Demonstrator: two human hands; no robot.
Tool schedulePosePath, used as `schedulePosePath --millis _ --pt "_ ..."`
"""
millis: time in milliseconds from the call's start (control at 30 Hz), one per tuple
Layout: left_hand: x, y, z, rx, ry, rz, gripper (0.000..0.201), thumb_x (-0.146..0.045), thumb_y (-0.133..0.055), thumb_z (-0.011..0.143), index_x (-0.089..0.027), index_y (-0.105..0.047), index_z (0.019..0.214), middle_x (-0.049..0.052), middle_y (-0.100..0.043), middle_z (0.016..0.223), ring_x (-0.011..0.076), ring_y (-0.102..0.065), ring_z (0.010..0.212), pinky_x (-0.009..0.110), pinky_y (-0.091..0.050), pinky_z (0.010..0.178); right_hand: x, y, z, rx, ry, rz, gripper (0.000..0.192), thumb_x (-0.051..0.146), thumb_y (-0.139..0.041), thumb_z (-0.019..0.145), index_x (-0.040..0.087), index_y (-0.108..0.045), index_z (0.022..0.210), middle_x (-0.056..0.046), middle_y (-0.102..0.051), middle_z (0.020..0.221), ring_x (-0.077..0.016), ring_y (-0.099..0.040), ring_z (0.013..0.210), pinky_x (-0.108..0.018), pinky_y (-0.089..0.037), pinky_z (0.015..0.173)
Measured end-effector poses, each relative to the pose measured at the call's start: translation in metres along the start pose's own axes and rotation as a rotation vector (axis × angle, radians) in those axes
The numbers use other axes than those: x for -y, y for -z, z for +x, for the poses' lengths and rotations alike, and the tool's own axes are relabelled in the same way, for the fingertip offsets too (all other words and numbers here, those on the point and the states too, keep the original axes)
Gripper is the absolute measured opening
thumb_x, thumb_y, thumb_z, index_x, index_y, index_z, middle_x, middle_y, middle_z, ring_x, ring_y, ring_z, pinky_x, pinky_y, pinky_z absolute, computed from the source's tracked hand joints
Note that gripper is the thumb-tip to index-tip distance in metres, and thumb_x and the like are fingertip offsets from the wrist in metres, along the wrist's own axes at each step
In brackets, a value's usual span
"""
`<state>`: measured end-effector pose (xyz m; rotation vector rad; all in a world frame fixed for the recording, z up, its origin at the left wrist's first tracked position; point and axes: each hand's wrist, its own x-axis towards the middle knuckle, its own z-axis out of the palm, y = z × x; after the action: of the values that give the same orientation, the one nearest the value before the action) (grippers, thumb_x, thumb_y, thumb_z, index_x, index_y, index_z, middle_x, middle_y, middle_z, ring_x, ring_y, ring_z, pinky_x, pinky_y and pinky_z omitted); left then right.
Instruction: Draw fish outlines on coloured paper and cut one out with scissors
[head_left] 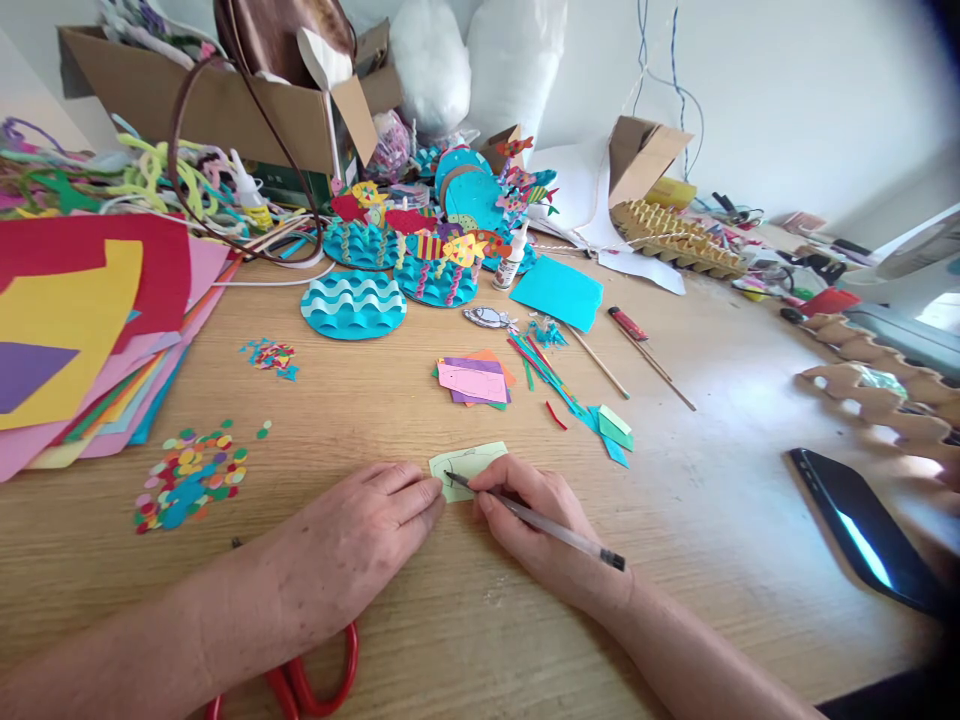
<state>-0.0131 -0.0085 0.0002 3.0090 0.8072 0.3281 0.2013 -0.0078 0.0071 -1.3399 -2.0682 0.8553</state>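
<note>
In the head view, a small pale green piece of paper [478,459] with a drawn outline on it lies between my hands. My right hand [553,496] is closed around a clear pen [551,527] with a black end, its tip touching the drawing near the left side. Fingers of my left hand [360,530] lie flat and close together at the paper's lower left edge. Red-handled scissors [330,690] are partly hidden under my left forearm. Just beyond the paper rests a small stack of coloured pieces, the pink top one [472,381] bearing a drawn outline.
Paper dots [199,465] and coloured sheets [67,330] lie left. Blue wavy discs [352,305] with paper fish, a glue bottle [512,258] and a blue sheet [559,290] stand behind. Paper strips [551,375], sticks [600,362], a phone [862,530] and egg cartons [885,370] are right.
</note>
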Motion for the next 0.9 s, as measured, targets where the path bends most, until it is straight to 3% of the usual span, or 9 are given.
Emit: schedulePosePath --millis 200,900 --pt "-0.0017 0.0051 0.0040 0.021 -0.017 0.018 0.027 -0.005 -0.038 0.088 -0.011 -0.059 0.103 0.010 -0.061 0.109 0.0235 -0.055 0.103 0.037 -0.048 0.087 -0.0009 0.0000 -0.0001 0.007 0.003 0.007 0.010 0.014 -0.047 0.079 0.021 -0.053 0.081 0.001 -0.061 0.065 -0.0136 -0.058 0.060 -0.024 -0.042 0.057" --pt "-0.0008 0.0025 0.0012 0.035 0.000 0.008 0.027 -0.007 -0.039 0.089 -0.015 -0.058 0.106 0.008 -0.061 0.113 0.0212 -0.052 0.109 0.035 -0.043 0.094 0.0011 0.0005 0.0003 -0.001 -0.008 -0.001 0.011 0.013 -0.047 0.078 0.021 -0.053 0.079 0.002 -0.059 0.062 -0.0136 -0.057 0.061 -0.023 -0.041 0.056"
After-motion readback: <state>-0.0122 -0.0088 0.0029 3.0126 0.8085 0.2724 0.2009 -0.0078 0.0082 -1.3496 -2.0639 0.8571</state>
